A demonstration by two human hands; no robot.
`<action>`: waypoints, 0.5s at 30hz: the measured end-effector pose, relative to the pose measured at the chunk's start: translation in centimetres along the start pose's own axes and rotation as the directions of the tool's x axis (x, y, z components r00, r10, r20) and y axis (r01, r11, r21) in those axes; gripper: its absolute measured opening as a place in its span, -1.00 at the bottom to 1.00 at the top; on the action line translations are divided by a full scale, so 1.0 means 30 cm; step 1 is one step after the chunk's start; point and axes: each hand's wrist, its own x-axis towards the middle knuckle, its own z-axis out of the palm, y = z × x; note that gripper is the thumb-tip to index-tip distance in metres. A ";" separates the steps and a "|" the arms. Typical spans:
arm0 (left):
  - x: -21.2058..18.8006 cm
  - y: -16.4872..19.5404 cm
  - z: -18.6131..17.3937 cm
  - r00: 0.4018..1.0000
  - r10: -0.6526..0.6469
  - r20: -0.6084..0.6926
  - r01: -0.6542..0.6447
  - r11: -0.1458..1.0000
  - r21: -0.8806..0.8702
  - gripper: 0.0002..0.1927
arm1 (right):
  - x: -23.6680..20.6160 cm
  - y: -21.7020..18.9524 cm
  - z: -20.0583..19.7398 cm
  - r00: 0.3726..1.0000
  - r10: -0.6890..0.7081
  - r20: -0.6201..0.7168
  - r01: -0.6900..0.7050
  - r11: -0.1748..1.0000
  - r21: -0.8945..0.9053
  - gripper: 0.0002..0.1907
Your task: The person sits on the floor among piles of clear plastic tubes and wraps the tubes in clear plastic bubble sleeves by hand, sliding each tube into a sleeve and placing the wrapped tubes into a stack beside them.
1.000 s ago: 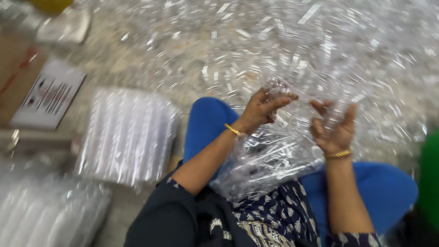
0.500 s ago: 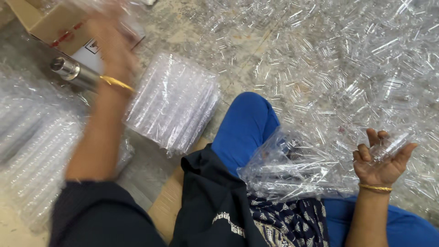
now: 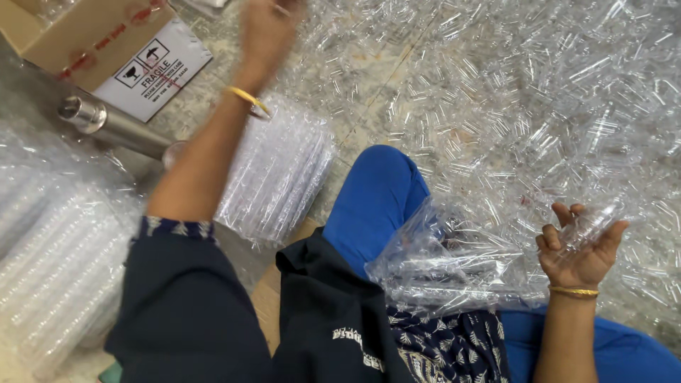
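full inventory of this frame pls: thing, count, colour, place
Loose clear plastic tubes: too many to count, transparent, spread over the floor.
Packed clear bundle of tubes: one, transparent, floor centre.
Clear plastic bag of tubes: one, transparent, on the lap.
Brown cardboard box: one, top left.
Silver metal flask: one, lying beside the box.
Left hand: raised, blurred, grip unclear.
Right hand: palm up, cupping clear tubes.

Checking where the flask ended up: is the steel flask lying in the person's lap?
No. The steel flask lies on the floor beside the cardboard box, while the lap holds a clear plastic bag.
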 end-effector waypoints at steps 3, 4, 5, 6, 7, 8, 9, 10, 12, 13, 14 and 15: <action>-0.170 0.254 0.175 0.946 0.225 0.232 -0.163 0.953 -0.257 -0.88 | 0.007 -0.005 0.002 1.000 -0.021 -0.020 0.020 1.000 -0.022 -0.30; -0.211 0.336 0.209 0.919 0.276 0.282 -0.185 0.933 -0.310 -0.87 | 0.007 -0.007 0.004 0.999 -0.032 -0.011 0.032 0.999 -0.006 -0.30; -0.238 0.410 0.240 0.883 0.331 0.332 -0.201 0.907 -0.370 -0.86 | 0.006 -0.010 0.004 0.999 -0.049 -0.008 0.049 0.999 0.008 -0.30; -0.250 0.471 0.275 0.856 0.342 0.388 -0.193 0.907 -0.374 -0.86 | 0.001 -0.016 0.007 0.998 -0.063 -0.001 0.063 0.998 0.017 -0.29; -0.258 0.524 0.322 0.824 0.355 0.442 -0.186 0.906 -0.381 -0.87 | -0.007 -0.023 0.011 0.997 -0.078 0.006 0.077 0.997 0.026 -0.28; -0.263 0.562 0.377 0.788 0.371 0.491 -0.181 0.902 -0.391 -0.88 | -0.012 -0.030 0.014 0.996 -0.086 0.023 0.086 0.996 0.029 -0.26; -0.255 0.584 0.446 0.776 0.422 0.468 -0.231 0.882 -0.411 -0.87 | -0.018 -0.037 0.019 0.995 -0.095 0.042 0.094 0.995 0.030 -0.25; -0.231 0.592 0.531 0.764 0.471 0.440 -0.282 0.858 -0.429 -0.86 | -0.026 -0.045 0.025 0.991 -0.128 0.032 0.127 0.992 0.007 -0.25; -0.192 0.574 0.715 0.766 0.465 0.444 -0.284 0.864 -0.416 -0.86 | -0.037 -0.059 0.038 0.983 -0.183 0.021 0.184 0.982 -0.034 -0.27; -0.173 0.555 0.814 0.777 0.411 0.477 -0.235 0.893 -0.385 -0.87 | -0.042 -0.064 0.046 0.980 -0.199 -0.001 0.199 0.979 -0.043 -0.28; -0.165 0.534 0.907 0.785 0.354 0.508 -0.189 0.918 -0.348 -0.87 | -0.043 -0.070 0.054 0.977 -0.213 -0.020 0.212 0.976 -0.051 -0.29; -0.174 0.512 0.990 0.808 0.335 0.485 -0.188 0.926 -0.327 -0.89 | -0.043 -0.074 0.061 0.972 -0.230 -0.037 0.228 0.972 -0.053 -0.29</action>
